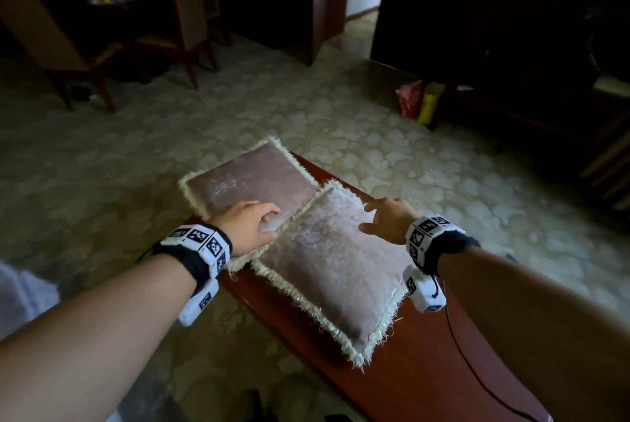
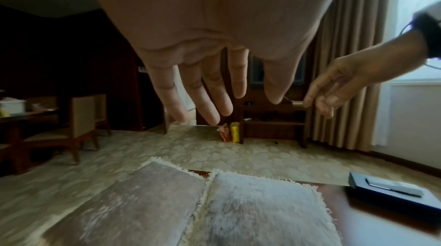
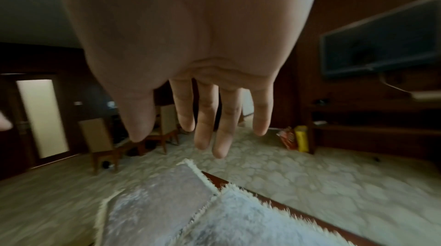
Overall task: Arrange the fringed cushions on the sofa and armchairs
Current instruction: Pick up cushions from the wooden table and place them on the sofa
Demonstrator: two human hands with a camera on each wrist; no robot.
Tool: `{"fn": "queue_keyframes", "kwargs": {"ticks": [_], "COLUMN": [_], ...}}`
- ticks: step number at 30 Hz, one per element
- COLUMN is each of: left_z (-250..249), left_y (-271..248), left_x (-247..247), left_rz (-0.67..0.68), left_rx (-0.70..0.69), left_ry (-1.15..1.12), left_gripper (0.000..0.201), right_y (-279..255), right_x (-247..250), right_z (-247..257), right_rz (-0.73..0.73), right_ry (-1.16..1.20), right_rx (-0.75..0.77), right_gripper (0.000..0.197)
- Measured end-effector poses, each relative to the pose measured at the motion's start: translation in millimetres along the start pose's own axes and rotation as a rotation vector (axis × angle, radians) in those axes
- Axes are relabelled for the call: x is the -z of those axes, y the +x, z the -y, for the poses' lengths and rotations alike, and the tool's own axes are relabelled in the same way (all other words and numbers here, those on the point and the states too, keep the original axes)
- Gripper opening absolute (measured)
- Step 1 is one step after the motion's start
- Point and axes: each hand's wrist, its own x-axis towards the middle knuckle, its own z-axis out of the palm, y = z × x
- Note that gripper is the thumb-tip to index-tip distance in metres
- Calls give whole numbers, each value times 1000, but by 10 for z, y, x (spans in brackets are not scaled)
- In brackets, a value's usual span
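Observation:
Two pinkish velvet cushions with cream fringe lie flat on a reddish wooden table [image 1: 426,370]. The far cushion [image 1: 252,176] sits at the table's end; the near cushion [image 1: 334,261] overlaps its right edge. My left hand [image 1: 252,227] hovers over the seam between them, fingers relaxed and holding nothing. My right hand [image 1: 381,220] hovers over the near cushion's right side, also spread and empty. The wrist views show both hands above the cushions: left hand [image 2: 214,95], far cushion [image 2: 143,203], near cushion [image 2: 262,212], right hand [image 3: 205,127]. I cannot tell whether any fingertip touches the fabric.
Patterned carpet [image 1: 341,115] surrounds the table. Wooden chairs [image 1: 191,26] stand at the back left by a desk. Red and yellow packets [image 1: 419,101] lean against a dark cabinet at right. A dark tray with a pen [image 2: 391,191] lies on the table.

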Motion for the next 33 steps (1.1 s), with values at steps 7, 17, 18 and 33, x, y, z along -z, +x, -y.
{"fn": "queue_keyframes", "kwargs": {"ticks": [7, 17, 18, 33], "left_z": [258, -29, -18, 952], "left_y": [1023, 2544, 2714, 4130], "left_x": [-29, -615, -730, -2798], "left_rz": [227, 412, 409, 526], "left_rx": [-189, -292, -271, 154], "left_ry": [138, 164, 142, -162], "left_gripper": [50, 50, 49, 96], "right_y": [283, 931, 1056, 1988], "right_x": [-209, -742, -846, -3168], "right_z": [3, -855, -950, -1619], "right_rz": [50, 175, 178, 30], "right_ry": [135, 354, 376, 755], "right_rx": [-191, -446, -456, -804], "right_gripper": [56, 58, 57, 117]}}
